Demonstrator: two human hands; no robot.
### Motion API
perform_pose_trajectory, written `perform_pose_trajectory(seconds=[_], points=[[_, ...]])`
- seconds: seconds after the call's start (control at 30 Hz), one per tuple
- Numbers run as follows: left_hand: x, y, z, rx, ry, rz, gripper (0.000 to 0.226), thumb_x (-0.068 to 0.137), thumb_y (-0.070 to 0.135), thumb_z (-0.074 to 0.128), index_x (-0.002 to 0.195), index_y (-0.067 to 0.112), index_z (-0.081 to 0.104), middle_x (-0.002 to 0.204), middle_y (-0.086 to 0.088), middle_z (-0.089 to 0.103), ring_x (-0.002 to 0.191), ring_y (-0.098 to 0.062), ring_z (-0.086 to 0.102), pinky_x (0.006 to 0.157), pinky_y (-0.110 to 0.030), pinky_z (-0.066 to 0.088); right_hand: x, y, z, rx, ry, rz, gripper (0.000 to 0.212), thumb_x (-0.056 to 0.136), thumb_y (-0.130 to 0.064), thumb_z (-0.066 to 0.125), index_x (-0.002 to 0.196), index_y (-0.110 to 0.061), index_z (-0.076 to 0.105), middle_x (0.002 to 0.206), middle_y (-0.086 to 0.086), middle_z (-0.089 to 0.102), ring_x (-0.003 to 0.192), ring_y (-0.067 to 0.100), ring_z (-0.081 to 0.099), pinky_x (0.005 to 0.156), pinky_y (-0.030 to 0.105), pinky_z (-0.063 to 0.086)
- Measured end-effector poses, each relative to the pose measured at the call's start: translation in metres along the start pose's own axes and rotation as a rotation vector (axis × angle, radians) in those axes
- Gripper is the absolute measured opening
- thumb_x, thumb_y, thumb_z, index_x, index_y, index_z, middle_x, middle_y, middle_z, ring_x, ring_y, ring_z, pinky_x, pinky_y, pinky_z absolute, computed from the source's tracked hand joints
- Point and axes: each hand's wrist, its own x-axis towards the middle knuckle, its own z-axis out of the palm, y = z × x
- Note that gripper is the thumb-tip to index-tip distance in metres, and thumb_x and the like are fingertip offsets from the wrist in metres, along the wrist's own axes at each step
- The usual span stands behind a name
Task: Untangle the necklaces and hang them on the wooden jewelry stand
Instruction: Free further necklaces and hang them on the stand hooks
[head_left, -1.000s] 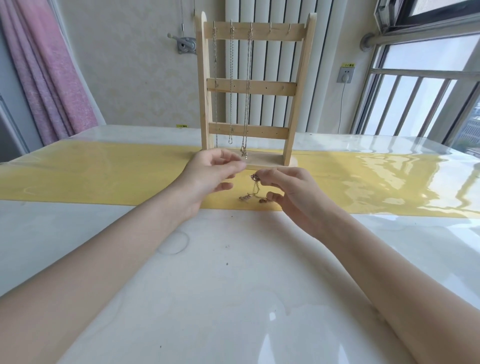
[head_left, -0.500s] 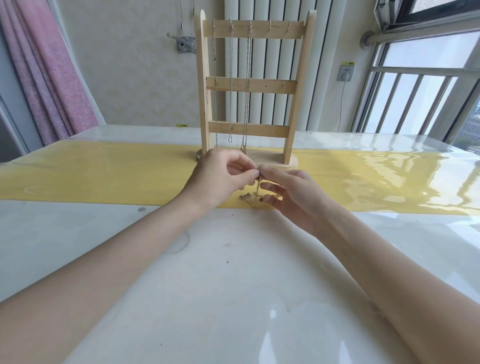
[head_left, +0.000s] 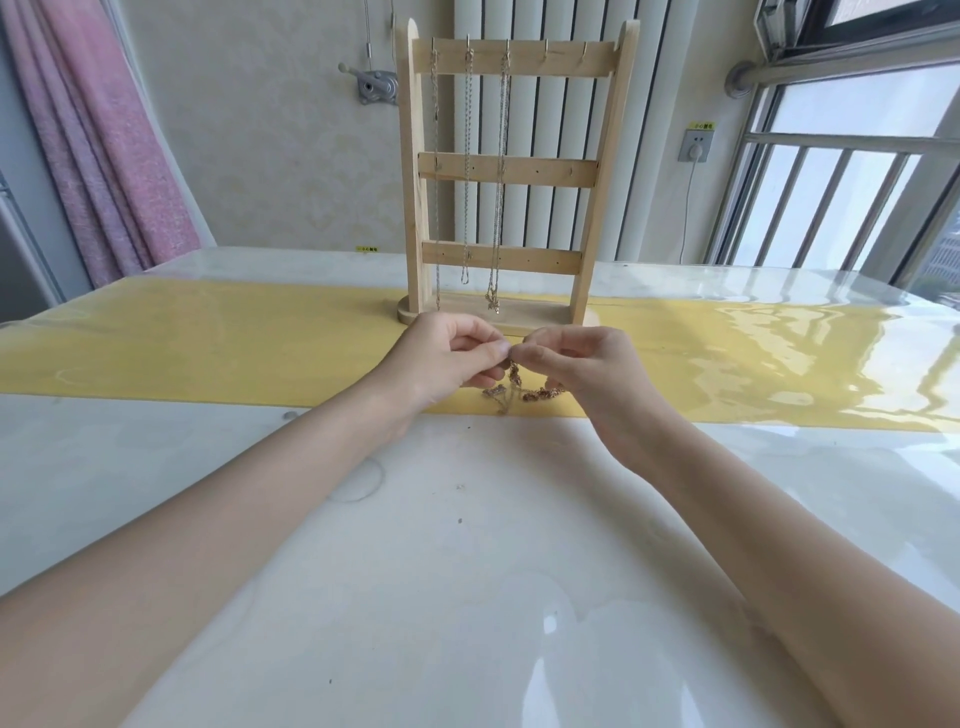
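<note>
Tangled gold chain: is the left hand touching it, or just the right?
Touching. The head view shows the left hand and right hand both pinching the top of the tangled gold chain, fingertips meeting there; the rest dangles onto the yellow runner.

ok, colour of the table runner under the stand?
Yellow runner, seen in the head view, under the wooden stand.

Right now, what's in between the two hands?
In the head view, the tangled gold chain hangs between the left hand and right hand; both pinch its top, and its lower end lies on the yellow runner.
</note>
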Motion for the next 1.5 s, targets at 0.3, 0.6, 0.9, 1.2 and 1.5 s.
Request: perform_pose_trajectory(seconds=[0.3,0.6,0.9,1.2,1.5], points=[[-0.002,-0.005,0.006,-0.03,-0.092,-0.113,0.017,0.097,0.007,0.046,0.081,0.011,0.052,0.08,-0.003,0.055,0.07,-0.009,0.054,0.071,-0.02,0.054,0.002,0.003,-0.004,-0.038,-0.142,0.048,0.019,0.09,-0.01,0.061,0.073,-0.002,0.061,0.073,0.009,0.051,0.076,0.019,0.043,0.068,0.027,0.036],[-0.005,-0.001,0.006,-0.161,-0.052,-0.091,0.015,0.087,0.003,0.061,0.087,0.016,0.054,0.079,-0.003,0.06,0.068,-0.011,0.052,0.055,-0.013,0.044,0.004,0.003,-0.003,0.12,-0.088,0.056,0.024,0.086,-0.001,0.061,0.063,-0.006,0.057,0.069,0.008,0.048,0.074,0.02,0.045,0.064,0.024,0.04],[-0.003,-0.002,0.009,-0.05,0.02,-0.008,0.018,0.087,0.0,0.053,0.082,0.017,0.05,0.068,0.008,0.051,0.054,-0.004,0.045,0.054,-0.016,0.04,0.002,0.002,0.004,0.169,-0.064,0.011,0.022,0.083,0.006,0.064,0.075,-0.009,0.051,0.063,0.003,0.051,0.061,0.018,0.042,0.066,0.029,0.039],[0.0,0.002,0.01,-0.301,-0.025,-0.106,0.021,0.087,-0.003,0.05,0.081,0.016,0.047,0.053,0.009,0.044,0.047,-0.006,0.034,0.047,-0.015,0.039,0.005,-0.002,0.001,0.554,-0.158,0.182,0.028,0.088,0.009,0.053,0.073,-0.014,0.045,0.057,0.0,0.05,0.056,0.011,0.043,0.054,0.018,0.04],[0.002,-0.007,0.01,0.142,0.086,0.012,0.018,0.079,0.013,0.061,0.081,0.022,0.045,0.071,0.004,0.056,0.067,-0.016,0.058,0.068,-0.027,0.046,0.001,0.0,0.005,-0.06,-0.117,-0.077,0.028,0.08,0.011,0.06,0.076,-0.011,0.044,0.059,-0.001,0.05,0.052,0.01,0.045,0.054,0.018,0.037]])
